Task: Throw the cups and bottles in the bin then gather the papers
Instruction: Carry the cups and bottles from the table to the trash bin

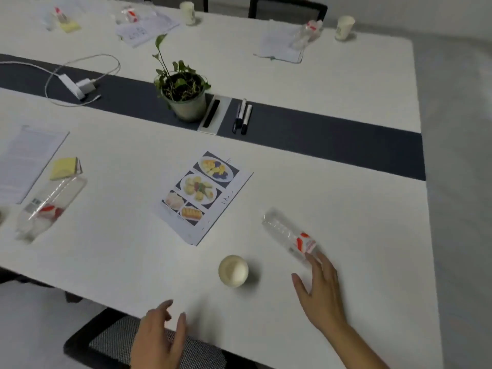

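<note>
"Where is the bottle (pixel 290 237)?"
"Lying on the bench (pixel 346 209). The right hand (pixel 323 294), fingers spread, is at its near end."
"And the cup (pixel 233 270)?"
"Standing between both hands. The left hand (pixel 159 339) is spread too, holding nothing."

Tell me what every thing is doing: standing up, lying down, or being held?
near bottle, lying on its side, right hand at its end.
near cup, upright, untouched.
left bottle, lying on its side, untouched.
food sheet, lying flat, untouched.
far right cup, upright.
potted plant, upright.
right hand, open, gripping nothing yet.
left hand, open, holding nothing.
</note>
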A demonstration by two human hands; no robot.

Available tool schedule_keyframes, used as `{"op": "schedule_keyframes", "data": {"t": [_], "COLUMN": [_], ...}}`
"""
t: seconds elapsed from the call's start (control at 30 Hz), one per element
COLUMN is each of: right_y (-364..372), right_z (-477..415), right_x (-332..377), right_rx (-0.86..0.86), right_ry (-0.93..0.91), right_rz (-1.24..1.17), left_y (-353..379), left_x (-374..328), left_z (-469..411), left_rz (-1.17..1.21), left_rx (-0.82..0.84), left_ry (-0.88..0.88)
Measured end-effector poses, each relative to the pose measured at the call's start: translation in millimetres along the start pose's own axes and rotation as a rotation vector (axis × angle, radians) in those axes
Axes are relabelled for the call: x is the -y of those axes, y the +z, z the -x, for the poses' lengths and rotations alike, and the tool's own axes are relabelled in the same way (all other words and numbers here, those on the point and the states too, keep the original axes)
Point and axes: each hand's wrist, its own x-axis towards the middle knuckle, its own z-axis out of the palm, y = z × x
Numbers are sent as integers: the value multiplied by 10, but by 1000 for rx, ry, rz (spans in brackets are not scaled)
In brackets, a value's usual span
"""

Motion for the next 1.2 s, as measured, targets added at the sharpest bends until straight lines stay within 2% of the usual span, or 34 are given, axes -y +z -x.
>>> {"op": "schedule_keyframes", "data": {"t": [0.1, 0.2, 0.4, 0.63, 0.87, 0.97, 1.03, 1.13, 1.2], "right_y": [150, 207, 104, 228, 288, 179, 68, -79, -182], "right_z": [-193, -365, -638, -898, -726, -603, -508, -354, -218], "right_x": [83, 78, 63, 233, 238, 141, 99, 19, -12], "right_rx": [74, 136, 96, 137, 252, 276, 361, 502, 523], "right_ry": [-24, -73, -111, -198, -311, -272, -197, 11, 140], "right_rz": [93, 168, 331, 262, 390, 456, 482, 446, 374], "left_y": [261, 557, 919, 992, 914, 901, 893, 837, 740], "left_x": [-419, -668, -760, -703, -678, -696, -710, -744, -798], "left_z": [-456, -758, -744, -498, -455, -461, -455, -429, -414], "left_rz": [40, 77, -2, 25, -33, -45, -44, 12, 73], "left_rx": [104, 220, 356, 296, 308, 316, 324, 334, 308], "left_ry": [19, 118, 218, 13, -16, -23, -23, -69, -76]}}
